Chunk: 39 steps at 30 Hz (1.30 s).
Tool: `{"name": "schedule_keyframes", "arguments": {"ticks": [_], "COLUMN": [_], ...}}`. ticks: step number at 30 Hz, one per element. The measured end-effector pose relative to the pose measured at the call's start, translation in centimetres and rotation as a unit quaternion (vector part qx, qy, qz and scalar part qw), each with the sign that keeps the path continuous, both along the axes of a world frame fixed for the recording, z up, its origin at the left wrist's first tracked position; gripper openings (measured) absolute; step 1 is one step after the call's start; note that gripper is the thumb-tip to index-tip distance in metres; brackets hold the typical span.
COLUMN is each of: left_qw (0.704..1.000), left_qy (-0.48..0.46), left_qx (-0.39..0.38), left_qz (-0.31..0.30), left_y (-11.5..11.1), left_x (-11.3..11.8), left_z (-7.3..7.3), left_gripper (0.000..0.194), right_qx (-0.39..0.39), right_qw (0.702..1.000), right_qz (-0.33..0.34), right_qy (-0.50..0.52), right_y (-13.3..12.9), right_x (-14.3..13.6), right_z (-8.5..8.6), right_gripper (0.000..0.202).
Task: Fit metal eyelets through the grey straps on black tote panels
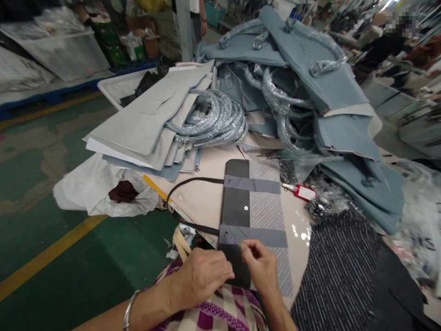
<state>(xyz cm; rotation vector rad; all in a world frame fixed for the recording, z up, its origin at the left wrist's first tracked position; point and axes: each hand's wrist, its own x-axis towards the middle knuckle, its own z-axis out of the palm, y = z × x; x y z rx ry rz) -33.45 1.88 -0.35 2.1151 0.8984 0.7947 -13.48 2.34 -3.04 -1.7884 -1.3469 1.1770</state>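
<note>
A dark panel (236, 207) with grey cross straps, a small white round spot and a black cord handle lies on the pale table (193, 197), joined to striped grey fabric (267, 209). My left hand (205, 276) is over the panel's lower left edge, fingers curled together; what they hold, if anything, is hidden. At the lower strap, my right hand (262, 266) pinches with thumb and forefinger near the strap's lower edge; anything between the fingertips is too small to make out.
Grey-blue bag pieces (320, 69) with plastic-wrapped handles are heaped at the back, beside stacked flat pieces (138, 119). A red glue bottle (305, 192) lies right of the panel. Dark striped fabric (337, 266) covers the right front. A white bag (93, 193) hangs at the left edge.
</note>
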Motion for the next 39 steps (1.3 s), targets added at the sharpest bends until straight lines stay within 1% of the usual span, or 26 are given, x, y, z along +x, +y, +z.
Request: {"name": "schedule_keyframes", "arguments": {"ticks": [1,2,5,8,10,13,18,20,23,25,27,29,31,32,33,34,35,37,39], "left_qw": [1.0,0.999,0.992,0.982,0.979,0.975,0.97,0.969,0.97,0.968,0.96,0.943,0.917,0.904,0.892,0.884,0.879,0.876,0.871], "left_qy": [-0.006,-0.01,-0.017,-0.008,-0.006,0.004,0.005,0.0,-0.02,-0.03,-0.047,-0.071,-0.088,-0.093,-0.096,-0.102,-0.111,-0.121,-0.122], "left_qx": [-0.014,-0.033,-0.099,-0.152,-0.166,-0.178,-0.197,-0.203,-0.192,-0.187,-0.192,-0.217,-0.259,-0.28,-0.295,-0.302,-0.301,-0.299,-0.294], "left_qz": [0.002,0.012,0.075,0.113,0.121,0.131,0.142,0.141,0.149,0.165,0.197,0.243,0.291,0.311,0.327,0.341,0.352,0.36,0.375], "left_y": [0.1,0.2,0.2,-0.1,-0.4,-0.8,-1.3,-1.5,-1.6,-1.6,-1.7,-1.8,-1.9,-1.9,-2.0,-2.1,-2.2,-2.4,-2.6], "left_x": [-0.1,-0.2,-0.6,-1.4,-1.9,-2.4,-2.9,-3.3,-4.2,-5.2,-6.3,-7.6,-8.9,-9.5,-10.0,-10.6,-11.0,-11.7,-12.1], "left_z": [0.0,-0.1,-1.1,-2.1,-2.4,-2.5,-2.9,-3.2,-3.0,-2.4,-1.4,-0.4,0.6,1.0,1.4,1.6,1.8,2.0,2.1], "left_gripper": [0.027,0.026,0.025,0.021,0.02,0.02,0.02,0.018,0.017,0.018,0.019,0.022,0.026,0.028,0.029,0.031,0.033,0.036,0.038], "right_qx": [-0.024,-0.034,-0.047,-0.057,-0.057,-0.051,-0.057,-0.064,-0.055,-0.035,-0.002,0.047,0.105,0.129,0.157,0.195,0.224,0.268,0.293], "right_qw": [0.999,0.999,0.998,0.998,0.997,0.993,0.978,0.97,0.955,0.948,0.948,0.948,0.934,0.924,0.913,0.896,0.885,0.868,0.862], "right_qz": [-0.026,-0.039,-0.049,-0.035,-0.018,0.011,0.074,0.085,0.084,0.083,0.106,0.171,0.263,0.293,0.311,0.322,0.32,0.31,0.295], "right_qy": [0.008,0.011,0.008,-0.017,-0.046,-0.104,-0.187,-0.22,-0.279,-0.306,-0.301,-0.264,-0.218,-0.208,-0.213,-0.235,-0.253,-0.281,-0.289], "right_y": [1.3,2.6,6.4,9.0,9.9,10.7,11.8,12.4,13.1,12.7,11.3,8.8,5.9,4.5,3.3,2.3,1.7,1.2,1.6], "right_x": [0.6,1.2,2.8,3.2,3.0,2.6,2.5,3.0,4.2,4.2,2.8,0.1,-3.2,-4.8,-6.2,-7.4,-8.2,-9.3,-9.7], "right_z": [-1.1,-2.2,-5.2,-6.8,-7.1,-7.1,-7.4,-7.4,-6.8,-6.1,-5.3,-4.7,-4.7,-5.0,-5.5,-6.1,-6.8,-8.1,-8.6], "right_gripper": [0.027,0.033,0.046,0.05,0.047,0.041,0.031,0.035,0.05,0.054,0.05,0.037,0.019,0.023,0.034,0.045,0.05,0.049,0.037]}}
